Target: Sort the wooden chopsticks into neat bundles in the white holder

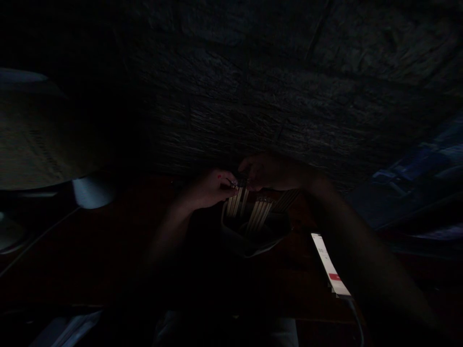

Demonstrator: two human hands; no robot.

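The view is very dark. An open container (253, 254) holds several thin, light wooden sticks (257, 214) standing upright or leaning, with dark, shiny upper ends. My left hand (213, 189) is closed at the top of a group of sticks (233, 205) by the container's left side. Just across from it, my right hand (269, 171) has its fingers bent around the tops near the same group. Whatever lies between its fingertips is too dark to make out. More dark sticks (287, 200) lean at the container's right.
A lit phone (329, 265) with a cable lies on the dark red table (289, 289), beside my right forearm. Behind stands a rough stone-like wall (231, 86). At left are a large tan object (39, 140) and a pale cup-like object (92, 192); bluish material (408, 178) is at right.
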